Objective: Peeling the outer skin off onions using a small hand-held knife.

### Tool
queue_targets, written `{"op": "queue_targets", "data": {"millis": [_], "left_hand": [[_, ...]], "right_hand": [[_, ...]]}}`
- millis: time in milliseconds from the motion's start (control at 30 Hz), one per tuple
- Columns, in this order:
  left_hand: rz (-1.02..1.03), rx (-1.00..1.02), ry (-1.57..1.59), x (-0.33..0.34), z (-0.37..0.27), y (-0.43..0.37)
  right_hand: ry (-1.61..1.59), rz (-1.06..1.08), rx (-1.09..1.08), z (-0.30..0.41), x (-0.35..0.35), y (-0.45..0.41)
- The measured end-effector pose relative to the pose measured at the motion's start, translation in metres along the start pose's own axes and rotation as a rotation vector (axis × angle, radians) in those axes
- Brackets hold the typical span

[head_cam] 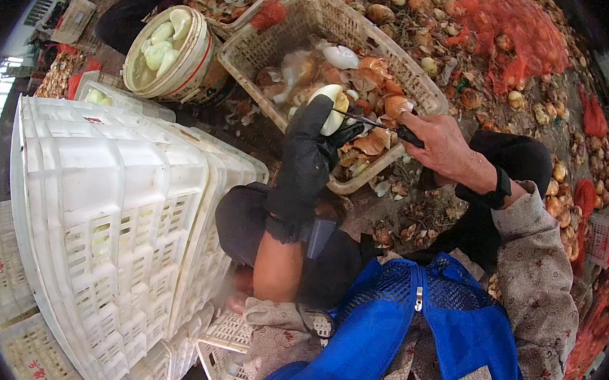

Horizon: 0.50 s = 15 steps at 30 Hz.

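My left hand (309, 146), in a black glove, grips a pale, partly peeled onion (332, 118) above a plastic crate (403, 51). A small knife (364, 120) with a black handle is in my bare right hand (439, 143); its thin blade reaches to the onion. Brown onion skins (373, 141) and a white peeled onion (340, 57) lie in the crate under my hands. Where the blade tip ends is hard to tell against the onion.
A round bucket (203, 57) with peeled onions stands beyond the crate. Tall white crates (112, 169) are stacked at the left. Unpeeled onions (418, 3) and a red mesh bag (514, 36) cover the floor at the right.
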<state>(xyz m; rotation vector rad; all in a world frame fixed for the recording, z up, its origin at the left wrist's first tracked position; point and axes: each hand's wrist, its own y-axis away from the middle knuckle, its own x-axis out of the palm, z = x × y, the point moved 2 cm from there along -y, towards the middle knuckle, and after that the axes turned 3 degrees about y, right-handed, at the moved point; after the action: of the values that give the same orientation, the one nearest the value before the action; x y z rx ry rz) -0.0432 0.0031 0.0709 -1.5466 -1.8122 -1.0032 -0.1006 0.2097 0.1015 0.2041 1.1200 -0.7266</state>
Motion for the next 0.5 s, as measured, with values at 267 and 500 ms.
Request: {"op": "queue_targets", "data": {"millis": [267,500], "left_hand": [[-0.201,0.447,-0.412,-0.014,-0.018,-0.006],[-0.024,0.771,-0.954,0.010,-0.016,0.001]], "right_hand": [[-0.139,0.063,0.118,-0.007,-0.029,0.016],[-0.370,-0.011,0.150,-0.009,-0.006,-0.002]]}}
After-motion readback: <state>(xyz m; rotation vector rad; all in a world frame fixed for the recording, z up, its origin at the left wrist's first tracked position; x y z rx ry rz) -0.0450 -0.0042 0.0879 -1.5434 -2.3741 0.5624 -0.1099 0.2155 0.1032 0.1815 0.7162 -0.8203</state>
